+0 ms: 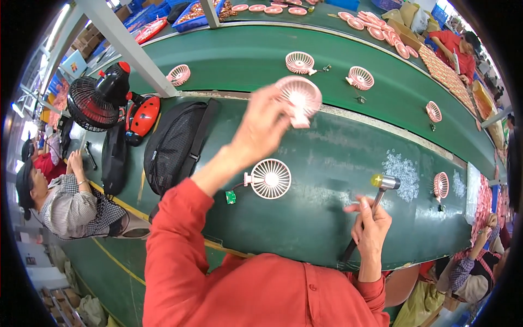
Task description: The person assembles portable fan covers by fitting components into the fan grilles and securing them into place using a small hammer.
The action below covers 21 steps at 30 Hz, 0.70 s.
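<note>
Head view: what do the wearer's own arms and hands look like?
The plain red cloth left sleeve stops short of the wrist, as does the plain red cloth right sleeve. The left hand, blurred, and the right hand are ungloved; no watch shows.

Bright, with fisheye-bent edges.

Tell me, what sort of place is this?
Probably a factory assembly line for small fans: pink fan housings lie along a green conveyor belt, the right hand holds a mallet, and a co-worker is at the left.
</note>
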{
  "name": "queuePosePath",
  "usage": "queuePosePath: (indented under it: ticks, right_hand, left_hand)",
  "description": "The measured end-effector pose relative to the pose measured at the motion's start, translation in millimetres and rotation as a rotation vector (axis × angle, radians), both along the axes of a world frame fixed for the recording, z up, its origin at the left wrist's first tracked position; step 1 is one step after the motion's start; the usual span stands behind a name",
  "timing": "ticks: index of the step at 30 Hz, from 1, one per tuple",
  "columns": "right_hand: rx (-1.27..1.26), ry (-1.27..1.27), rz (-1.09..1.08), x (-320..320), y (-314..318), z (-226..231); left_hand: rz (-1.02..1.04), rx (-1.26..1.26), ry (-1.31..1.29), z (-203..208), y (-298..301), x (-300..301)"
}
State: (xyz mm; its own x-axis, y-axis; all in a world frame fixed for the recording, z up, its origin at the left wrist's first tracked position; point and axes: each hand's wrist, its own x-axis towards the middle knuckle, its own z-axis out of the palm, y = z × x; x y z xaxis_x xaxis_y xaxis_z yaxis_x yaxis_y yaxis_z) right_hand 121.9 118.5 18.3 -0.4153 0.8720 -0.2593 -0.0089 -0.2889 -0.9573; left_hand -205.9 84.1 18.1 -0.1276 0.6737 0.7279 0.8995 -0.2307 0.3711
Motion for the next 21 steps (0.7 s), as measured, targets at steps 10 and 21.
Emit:
queuePosePath:
  ticks: [10, 21]
  right_hand:
    - [-0.02, 0.152, -0.028, -6.0, 3.9, 9.6]
    - [0.158, 0.069, -0.112, -16.0, 9.5, 14.3]
  left_hand:
    - [-0.418, -0.052, 0.027, 9.1, -54.8, 130.5]
    - [-0.428, -0.704, -1.165, -2.5, -84.5, 158.2]
